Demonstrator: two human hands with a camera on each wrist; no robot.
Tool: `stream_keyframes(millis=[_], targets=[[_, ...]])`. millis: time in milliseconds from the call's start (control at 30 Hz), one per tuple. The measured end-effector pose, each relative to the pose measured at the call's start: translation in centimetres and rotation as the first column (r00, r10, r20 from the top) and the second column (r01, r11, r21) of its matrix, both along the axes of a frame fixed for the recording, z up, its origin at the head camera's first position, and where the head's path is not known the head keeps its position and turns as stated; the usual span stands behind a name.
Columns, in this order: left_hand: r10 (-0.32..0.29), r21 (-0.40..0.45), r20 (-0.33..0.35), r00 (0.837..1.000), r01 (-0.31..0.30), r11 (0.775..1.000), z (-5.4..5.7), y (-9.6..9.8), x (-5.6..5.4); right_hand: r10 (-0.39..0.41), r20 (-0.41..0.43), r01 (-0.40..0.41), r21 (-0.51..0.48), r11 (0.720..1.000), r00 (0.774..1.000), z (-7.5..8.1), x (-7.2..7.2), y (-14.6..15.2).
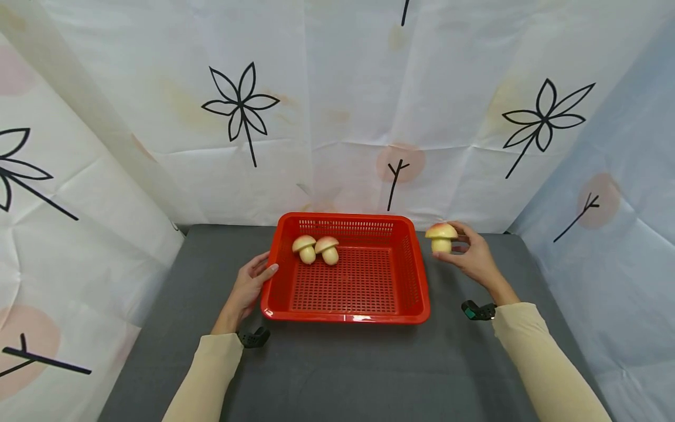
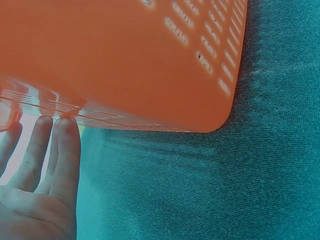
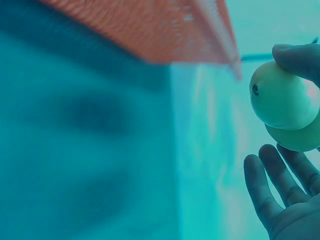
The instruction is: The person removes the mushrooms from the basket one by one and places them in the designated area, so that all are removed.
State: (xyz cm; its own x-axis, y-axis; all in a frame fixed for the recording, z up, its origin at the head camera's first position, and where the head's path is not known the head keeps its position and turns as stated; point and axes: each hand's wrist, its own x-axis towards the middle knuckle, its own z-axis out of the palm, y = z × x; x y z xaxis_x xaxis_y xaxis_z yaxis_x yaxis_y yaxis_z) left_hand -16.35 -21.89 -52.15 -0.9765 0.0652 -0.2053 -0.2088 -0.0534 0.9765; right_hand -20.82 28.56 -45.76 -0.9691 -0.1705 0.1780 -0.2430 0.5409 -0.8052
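Observation:
A red plastic basket (image 1: 345, 317) with slotted walls and a lattice floor sits on the grey table. My left hand (image 1: 252, 285) holds its left side, thumb over the rim; in the left wrist view, fingertips (image 2: 69, 125) touch the basket wall (image 2: 125, 65). Just beyond the basket's right side, my right hand (image 1: 474, 258) pinches a toy mushroom (image 1: 442, 237) upright between thumb and fingers. It has a yellow stem and a reddish-yellow cap. Inside the basket, toward its back left, two similar mushrooms lie side by side, the left mushroom (image 1: 306, 249) touching the right mushroom (image 1: 327, 251).
The grey tabletop (image 1: 369, 375) extends in front of the basket and to both sides. White fabric (image 1: 337, 117) printed with leaves and pale circles hangs behind the table, with more on the left and right sides.

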Motion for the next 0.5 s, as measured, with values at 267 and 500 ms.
stream_keyframes(millis=[267, 500], targets=[[0.005, -0.013, 0.006, 1.0, -0.005, 1.0, -0.2, -0.2, 0.0, -0.102, 0.13, 0.094, 0.071, 0.993, 0.986, -4.4, 0.8, 3.4], [0.004, -0.017, 0.009, 1.0, -0.004, 1.0, -0.1, -0.1, 0.0, -0.136, 0.177, 0.111, 0.148, 0.983, 0.975, -7.5, 1.3, 4.1]])
